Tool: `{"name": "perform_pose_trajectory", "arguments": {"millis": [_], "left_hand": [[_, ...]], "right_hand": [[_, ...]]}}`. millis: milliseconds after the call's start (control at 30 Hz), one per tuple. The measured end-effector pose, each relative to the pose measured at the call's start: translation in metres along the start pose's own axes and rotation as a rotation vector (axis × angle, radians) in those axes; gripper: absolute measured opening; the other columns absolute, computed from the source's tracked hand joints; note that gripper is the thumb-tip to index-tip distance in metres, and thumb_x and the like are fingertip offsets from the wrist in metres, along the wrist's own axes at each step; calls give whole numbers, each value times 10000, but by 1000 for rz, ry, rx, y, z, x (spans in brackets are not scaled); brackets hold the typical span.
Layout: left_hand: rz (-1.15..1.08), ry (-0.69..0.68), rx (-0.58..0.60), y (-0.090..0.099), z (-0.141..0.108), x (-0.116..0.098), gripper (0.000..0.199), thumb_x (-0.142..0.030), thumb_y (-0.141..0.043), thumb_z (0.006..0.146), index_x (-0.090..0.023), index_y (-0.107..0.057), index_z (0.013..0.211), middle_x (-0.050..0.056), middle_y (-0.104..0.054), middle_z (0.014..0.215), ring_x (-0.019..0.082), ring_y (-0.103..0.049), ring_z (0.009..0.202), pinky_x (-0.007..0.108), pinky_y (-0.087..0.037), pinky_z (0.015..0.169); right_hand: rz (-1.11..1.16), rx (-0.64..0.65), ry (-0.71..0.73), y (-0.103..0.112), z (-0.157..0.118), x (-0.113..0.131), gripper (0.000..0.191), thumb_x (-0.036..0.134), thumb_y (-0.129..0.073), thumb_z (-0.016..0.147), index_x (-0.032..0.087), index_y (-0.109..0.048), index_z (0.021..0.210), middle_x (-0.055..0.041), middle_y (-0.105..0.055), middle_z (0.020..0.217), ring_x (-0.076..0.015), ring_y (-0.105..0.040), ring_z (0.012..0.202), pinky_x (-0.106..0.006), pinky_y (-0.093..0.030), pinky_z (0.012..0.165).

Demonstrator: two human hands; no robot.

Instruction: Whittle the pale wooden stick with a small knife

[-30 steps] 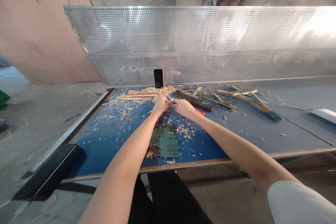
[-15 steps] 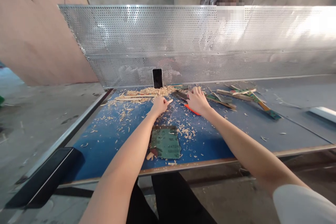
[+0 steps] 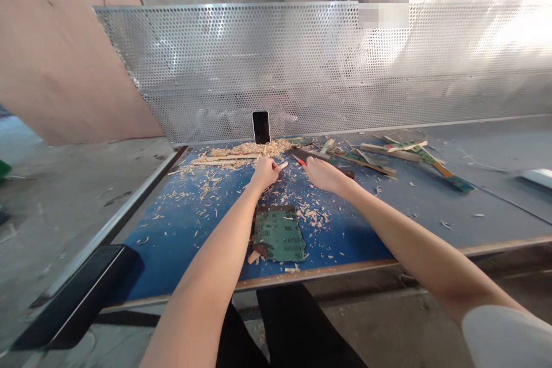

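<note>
Toward the far edge of the tabletop (image 3: pixel 168 253), the right hand (image 3: pixel 324 173) has now closed around a red tool (image 3: pixel 301 161) that lay loose; the left hand (image 3: pixel 264 173) still pinches a pale wood piece (image 3: pixel 283 165), so both are held.

Bright glare, perf. panel (image 3: pixel 267 69), upper rt.

A workshop; wood shavings (image 3: pixel 278 146) litter the bench (image 3: pixel 172 247).
</note>
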State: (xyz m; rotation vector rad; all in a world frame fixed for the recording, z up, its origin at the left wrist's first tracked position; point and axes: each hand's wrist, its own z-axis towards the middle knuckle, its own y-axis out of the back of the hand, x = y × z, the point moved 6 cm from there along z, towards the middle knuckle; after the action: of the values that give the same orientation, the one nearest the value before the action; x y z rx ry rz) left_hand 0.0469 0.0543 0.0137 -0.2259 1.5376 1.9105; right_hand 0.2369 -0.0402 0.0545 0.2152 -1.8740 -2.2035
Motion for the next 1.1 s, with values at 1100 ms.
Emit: {"name": "perform_pose_trajectory", "arguments": {"millis": [1100], "left_hand": [[8,-32,-2,2,-1,-2,175,-268,-796,916,-169,-813,774,104,-784,823,240,-691,811,339,-531,801]], "right_hand": [[285,-109,9,-9,4,20,470,281,-461,1102,229,-689,1510,-141,-814,1270,-288,-768,1111,-349,-545,972]]}}
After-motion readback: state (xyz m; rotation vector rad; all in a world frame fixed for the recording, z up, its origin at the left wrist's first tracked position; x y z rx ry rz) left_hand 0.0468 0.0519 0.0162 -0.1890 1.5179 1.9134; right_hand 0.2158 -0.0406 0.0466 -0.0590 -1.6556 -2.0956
